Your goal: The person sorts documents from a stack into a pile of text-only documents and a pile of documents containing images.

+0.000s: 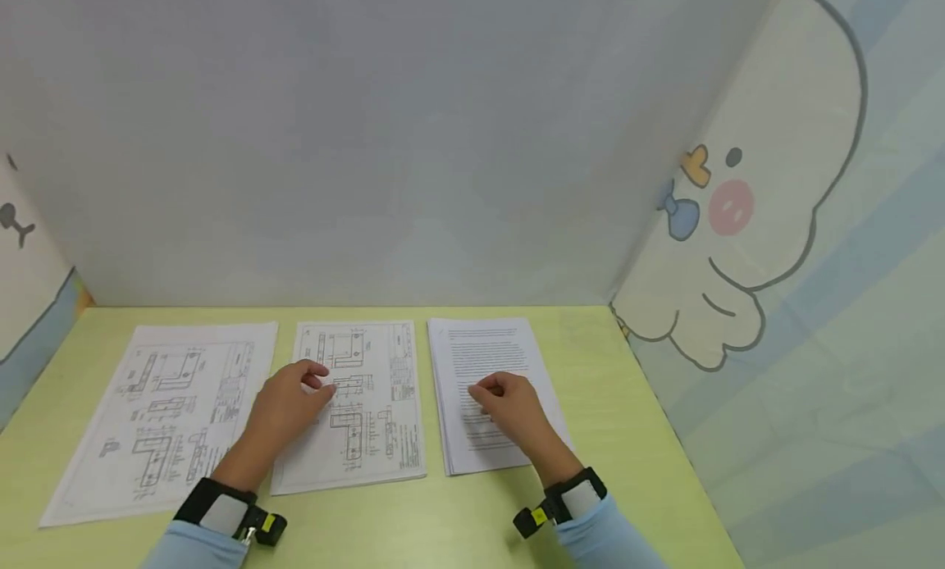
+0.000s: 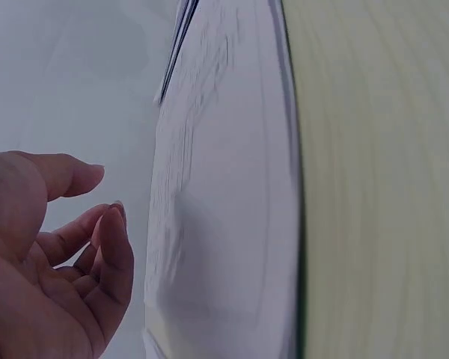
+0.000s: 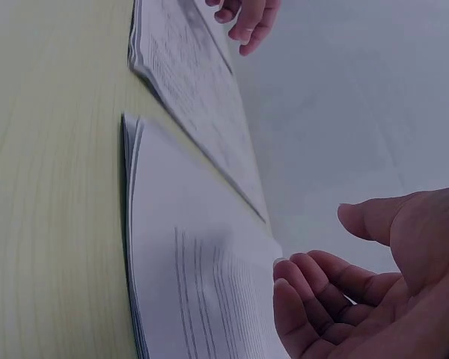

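Observation:
My left hand hovers over the left part of the middle stack of drawing sheets, its fingers loosely bent and nothing between thumb and fingertips. In the left wrist view, a gap shows between the thumb and the curled fingers of that hand. Above the right stack of text-printed paper is my right hand, also loosely bent and holding nothing. The right wrist view has this hand beside the stack's lined top page, its thumb apart from the fingers.
Another set of drawing sheets lies slanted at the left of the yellow-green table. A grey panel rises along the table's back edge, and a wall with a cartoon print runs along the right side.

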Action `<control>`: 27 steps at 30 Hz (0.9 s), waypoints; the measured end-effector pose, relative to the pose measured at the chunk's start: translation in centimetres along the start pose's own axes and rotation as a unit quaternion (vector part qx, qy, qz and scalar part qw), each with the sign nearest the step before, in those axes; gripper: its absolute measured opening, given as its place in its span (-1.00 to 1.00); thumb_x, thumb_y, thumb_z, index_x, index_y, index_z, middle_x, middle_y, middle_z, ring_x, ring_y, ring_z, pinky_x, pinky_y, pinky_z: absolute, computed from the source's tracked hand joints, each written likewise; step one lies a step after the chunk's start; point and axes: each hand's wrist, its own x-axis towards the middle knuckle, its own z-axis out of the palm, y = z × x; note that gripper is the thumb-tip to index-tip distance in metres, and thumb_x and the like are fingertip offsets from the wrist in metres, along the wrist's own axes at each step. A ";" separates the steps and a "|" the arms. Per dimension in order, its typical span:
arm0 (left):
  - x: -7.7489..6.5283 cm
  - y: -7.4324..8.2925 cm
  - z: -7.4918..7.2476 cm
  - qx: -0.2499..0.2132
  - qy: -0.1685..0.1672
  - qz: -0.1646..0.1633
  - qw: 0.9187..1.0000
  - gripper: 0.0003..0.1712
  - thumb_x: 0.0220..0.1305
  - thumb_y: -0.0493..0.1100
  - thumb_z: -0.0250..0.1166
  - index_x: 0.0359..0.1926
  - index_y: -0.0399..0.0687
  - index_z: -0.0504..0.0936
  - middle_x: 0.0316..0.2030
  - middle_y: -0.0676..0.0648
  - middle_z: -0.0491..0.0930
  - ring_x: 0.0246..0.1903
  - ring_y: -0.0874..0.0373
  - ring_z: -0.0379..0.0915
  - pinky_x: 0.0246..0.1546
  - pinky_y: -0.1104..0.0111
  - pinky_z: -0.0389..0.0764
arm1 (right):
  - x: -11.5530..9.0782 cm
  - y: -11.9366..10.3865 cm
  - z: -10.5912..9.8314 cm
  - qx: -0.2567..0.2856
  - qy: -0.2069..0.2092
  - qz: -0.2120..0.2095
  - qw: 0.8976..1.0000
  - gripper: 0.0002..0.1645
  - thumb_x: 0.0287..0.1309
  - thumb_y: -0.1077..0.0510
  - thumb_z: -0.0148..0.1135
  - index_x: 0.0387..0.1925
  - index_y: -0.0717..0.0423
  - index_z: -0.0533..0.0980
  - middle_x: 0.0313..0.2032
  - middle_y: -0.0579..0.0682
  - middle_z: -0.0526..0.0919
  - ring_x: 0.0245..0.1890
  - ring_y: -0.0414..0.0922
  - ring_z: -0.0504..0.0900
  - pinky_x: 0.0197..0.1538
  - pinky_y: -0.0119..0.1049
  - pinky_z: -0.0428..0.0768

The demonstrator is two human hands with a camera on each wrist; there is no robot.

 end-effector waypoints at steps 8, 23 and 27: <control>-1.3 -6.5 -6.0 0.057 0.044 -0.035 0.997 -0.48 0.35 0.06 0.30 0.14 -0.23 0.56 -0.11 -0.21 0.61 -0.25 -0.04 0.53 -0.37 0.24 0.42 | 0.3 -3.4 5.2 0.086 -0.093 0.004 0.992 -0.69 0.28 -0.11 0.36 -0.19 0.03 0.65 -0.22 0.15 0.73 -0.28 0.03 0.73 -0.21 -0.11 0.70; -3.6 -14.5 -17.1 0.134 0.080 -0.272 0.950 -0.31 0.47 -0.02 0.10 0.32 -0.55 0.26 0.10 -0.58 0.36 -0.19 -0.36 0.41 -0.21 -0.13 0.50 | 0.3 -12.8 17.2 0.179 -0.233 0.086 0.952 -0.58 0.24 -0.13 0.38 -0.10 0.11 0.67 -0.18 0.05 0.75 -0.17 -0.03 0.75 -0.08 -0.13 0.69; -3.5 -15.4 -16.9 0.157 0.045 -0.304 0.938 -0.23 0.46 0.06 0.09 0.34 -0.55 0.21 0.16 -0.61 0.33 -0.14 -0.37 0.40 -0.10 -0.18 0.49 | -0.2 -14.4 19.3 0.214 -0.245 0.132 0.936 -0.40 0.20 -0.10 0.42 0.07 0.29 0.57 -0.09 0.10 0.70 -0.04 0.02 0.71 0.06 -0.07 0.64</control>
